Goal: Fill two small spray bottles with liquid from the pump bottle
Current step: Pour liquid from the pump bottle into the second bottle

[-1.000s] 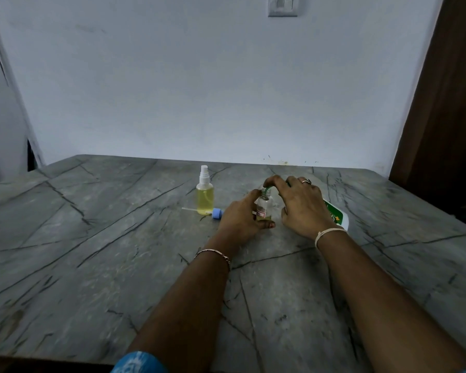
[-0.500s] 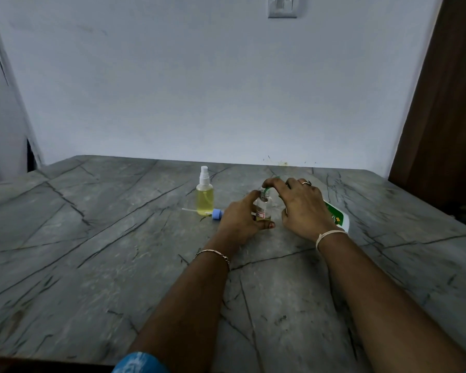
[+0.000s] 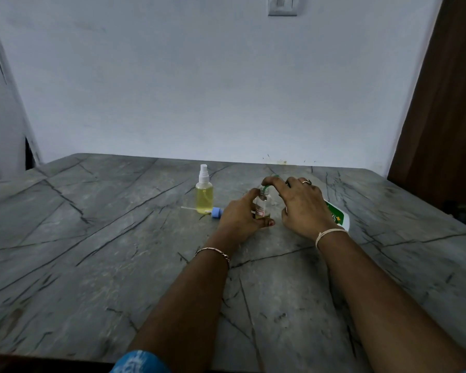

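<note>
The capped spray bottle (image 3: 204,193) stands left of the uncapped bottle (image 3: 262,204) (pump bottle (image 3: 338,215) lies rightmost).

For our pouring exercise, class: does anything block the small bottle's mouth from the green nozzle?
Nothing visible does. The green nozzle sits at the mouth of the small bottle; the blue cap lies aside.

The tabletop (image 3: 92,238) is grey stone crossed by thin dark veins, the wall (image 3: 226,90) a pale bluish white and the door (image 3: 447,103) dark brown. The spray bottle (image 3: 204,196) shows clear yellow liquid under a white sprayer, the small clear bottle (image 3: 262,207) has a white label edged in red and a thin yellow layer at its foot, and the cap (image 3: 217,212) is light blue. The pump bottle (image 3: 339,217) is white with a green label and green spout (image 3: 266,187), the thread band (image 3: 330,234) cream, the chain bracelet (image 3: 213,251) pinkish metal, the sleeve (image 3: 140,362) blue mottled with white.
</note>
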Available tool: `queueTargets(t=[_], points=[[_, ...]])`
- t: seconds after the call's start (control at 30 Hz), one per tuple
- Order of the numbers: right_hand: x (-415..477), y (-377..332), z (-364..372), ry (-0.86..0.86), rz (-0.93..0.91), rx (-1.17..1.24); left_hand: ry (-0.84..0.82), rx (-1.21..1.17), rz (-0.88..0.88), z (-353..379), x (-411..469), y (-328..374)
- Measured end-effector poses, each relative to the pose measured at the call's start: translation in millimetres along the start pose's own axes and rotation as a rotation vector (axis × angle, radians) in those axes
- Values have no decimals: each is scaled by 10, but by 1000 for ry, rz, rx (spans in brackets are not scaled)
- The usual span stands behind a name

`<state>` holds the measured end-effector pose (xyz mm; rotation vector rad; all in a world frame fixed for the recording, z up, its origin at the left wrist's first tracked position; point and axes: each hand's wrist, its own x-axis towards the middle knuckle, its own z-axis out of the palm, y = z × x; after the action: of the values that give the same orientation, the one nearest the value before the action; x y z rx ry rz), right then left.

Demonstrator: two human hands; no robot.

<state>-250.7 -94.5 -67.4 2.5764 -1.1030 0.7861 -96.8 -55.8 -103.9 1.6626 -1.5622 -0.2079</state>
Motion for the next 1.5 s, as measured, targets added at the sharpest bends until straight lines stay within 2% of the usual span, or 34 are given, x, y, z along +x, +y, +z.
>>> queueTargets(t=[0.53,0.77,1.07,1.33,1.5], points=[[-10,2,-6,0,-4,-23,-2,3,-13,-15,-32,45],[20,-37,11,63,-3,-2,-15,11,-14,-25,-34,54],[3,30,45,19,-33,-51,-1,-9,-11,-27,-28,41],[32,-9,57,75,-21,-23,-19,-2,-8,-27,-24,44],[27,-10,57,44,-13,-36,-6,-14,-5,-37,-38,46]])
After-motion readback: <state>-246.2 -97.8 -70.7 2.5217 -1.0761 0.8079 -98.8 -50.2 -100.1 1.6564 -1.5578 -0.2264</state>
